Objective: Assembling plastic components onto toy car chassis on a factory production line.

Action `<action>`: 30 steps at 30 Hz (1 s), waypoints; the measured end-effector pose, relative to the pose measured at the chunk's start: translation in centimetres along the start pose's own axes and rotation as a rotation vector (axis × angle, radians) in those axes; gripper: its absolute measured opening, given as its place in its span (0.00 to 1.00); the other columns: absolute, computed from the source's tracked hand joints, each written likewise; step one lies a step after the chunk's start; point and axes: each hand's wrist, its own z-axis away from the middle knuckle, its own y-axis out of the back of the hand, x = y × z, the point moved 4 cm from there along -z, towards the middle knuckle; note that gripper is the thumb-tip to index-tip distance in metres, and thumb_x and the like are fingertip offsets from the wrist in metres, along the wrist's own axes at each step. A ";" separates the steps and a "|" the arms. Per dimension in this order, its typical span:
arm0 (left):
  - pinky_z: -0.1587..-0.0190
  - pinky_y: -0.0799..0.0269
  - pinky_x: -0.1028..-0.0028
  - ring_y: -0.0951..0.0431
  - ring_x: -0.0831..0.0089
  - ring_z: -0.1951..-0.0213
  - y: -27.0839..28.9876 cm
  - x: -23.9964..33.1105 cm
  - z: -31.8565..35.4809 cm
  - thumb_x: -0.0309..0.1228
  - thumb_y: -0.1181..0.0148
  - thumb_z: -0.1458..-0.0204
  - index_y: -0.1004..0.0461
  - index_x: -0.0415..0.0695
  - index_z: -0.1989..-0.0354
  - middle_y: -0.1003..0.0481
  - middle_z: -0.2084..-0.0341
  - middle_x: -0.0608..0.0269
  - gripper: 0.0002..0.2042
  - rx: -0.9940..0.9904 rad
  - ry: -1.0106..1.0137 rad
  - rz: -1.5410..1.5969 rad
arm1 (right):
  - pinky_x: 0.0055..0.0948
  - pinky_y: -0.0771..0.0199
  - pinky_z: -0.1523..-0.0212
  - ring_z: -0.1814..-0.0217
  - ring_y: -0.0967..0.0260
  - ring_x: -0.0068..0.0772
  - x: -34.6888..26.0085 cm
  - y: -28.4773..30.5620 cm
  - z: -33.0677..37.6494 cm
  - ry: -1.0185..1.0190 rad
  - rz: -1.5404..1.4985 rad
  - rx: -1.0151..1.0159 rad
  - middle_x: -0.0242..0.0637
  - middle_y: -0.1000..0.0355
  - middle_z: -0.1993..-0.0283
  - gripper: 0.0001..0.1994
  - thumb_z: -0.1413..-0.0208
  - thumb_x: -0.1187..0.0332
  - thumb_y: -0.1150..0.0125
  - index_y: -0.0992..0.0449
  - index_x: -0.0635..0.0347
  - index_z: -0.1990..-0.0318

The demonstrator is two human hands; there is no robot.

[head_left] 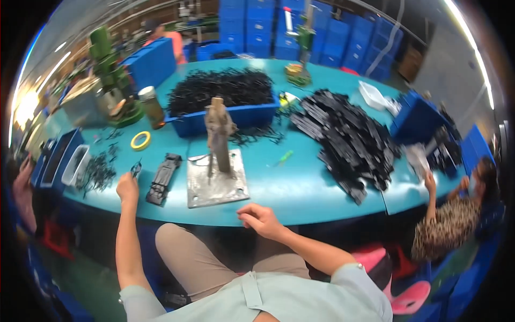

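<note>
My left hand (127, 188) is closed on a small black plastic part (136, 169) that sticks up past the fingers, above the table's near left. Just right of it lies a long black plastic housing (163, 179), flat on the table. Over the table's front edge hangs my right hand (262, 220), its fingers loosely bent and nothing visible in them. Ahead of that hand stands a metal plate (206, 190) bearing an upright post wrapped in brown material (219, 129). Several thin black parts (99, 170) lie loose to the left of my left hand.
A blue bin (230, 117) heaped with thin black parts stands behind the post. Black housings (348, 137) are piled at the right. A yellow tape roll (140, 140), a jar (152, 110), a green tool (284, 157) and a white tray (76, 165) lie around. A co-worker (456, 214) sits at the right.
</note>
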 end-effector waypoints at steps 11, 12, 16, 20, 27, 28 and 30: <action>0.57 0.32 0.60 0.27 0.50 0.60 6.1 4.9 3.6 0.35 0.40 0.49 0.25 0.36 0.62 0.26 0.65 0.49 0.14 0.072 0.003 0.363 | 0.26 0.28 0.66 0.69 0.27 0.31 -2.9 2.2 1.4 0.160 0.151 0.030 0.40 0.26 0.68 0.05 0.47 0.78 0.45 0.24 0.64 0.64; 0.57 0.32 0.61 0.27 0.51 0.60 6.6 4.3 4.6 0.34 0.40 0.49 0.25 0.36 0.63 0.26 0.66 0.49 0.13 0.123 -0.006 0.402 | 0.28 0.27 0.65 0.68 0.27 0.34 -4.7 3.4 1.8 0.363 0.461 0.091 0.41 0.26 0.67 0.05 0.48 0.78 0.45 0.24 0.64 0.65; 0.64 0.32 0.68 0.26 0.60 0.67 11.6 9.2 9.2 0.23 0.43 0.48 0.26 0.36 0.66 0.26 0.70 0.53 0.04 0.082 -0.069 0.727 | 0.34 0.28 0.62 0.64 0.28 0.41 -9.2 14.7 3.9 0.466 0.893 0.581 0.41 0.26 0.68 0.07 0.58 0.79 0.39 0.24 0.62 0.68; 0.66 0.31 0.71 0.27 0.63 0.68 13.9 13.1 14.8 0.17 0.41 0.52 0.26 0.35 0.68 0.25 0.70 0.55 0.04 0.078 -0.098 0.886 | 0.38 0.40 0.54 0.51 0.39 0.44 -12.3 22.1 4.9 0.215 1.472 0.883 0.38 0.34 0.53 0.21 0.57 0.64 0.32 0.27 0.58 0.54; 0.67 0.29 0.70 0.25 0.62 0.70 14.5 24.6 17.0 0.16 0.36 0.59 0.24 0.38 0.69 0.24 0.73 0.55 0.08 -0.208 -0.329 1.138 | 0.39 0.33 0.59 0.56 0.35 0.44 -9.6 27.2 5.0 0.065 1.541 0.886 0.39 0.34 0.61 0.12 0.56 0.70 0.34 0.27 0.58 0.63; 0.67 0.29 0.70 0.25 0.62 0.70 14.6 25.4 17.0 0.16 0.36 0.59 0.24 0.38 0.69 0.24 0.73 0.55 0.08 -0.217 -0.359 1.162 | 0.39 0.32 0.59 0.57 0.34 0.46 -9.7 27.3 4.9 0.090 1.502 0.909 0.40 0.33 0.62 0.10 0.55 0.72 0.36 0.27 0.59 0.64; 0.67 0.29 0.71 0.25 0.62 0.70 14.6 26.6 17.1 0.17 0.36 0.58 0.24 0.38 0.69 0.24 0.73 0.56 0.08 -0.231 -0.405 1.208 | 0.38 0.31 0.59 0.60 0.33 0.48 -10.5 27.6 5.1 0.193 1.475 0.995 0.42 0.32 0.64 0.05 0.51 0.74 0.42 0.27 0.60 0.66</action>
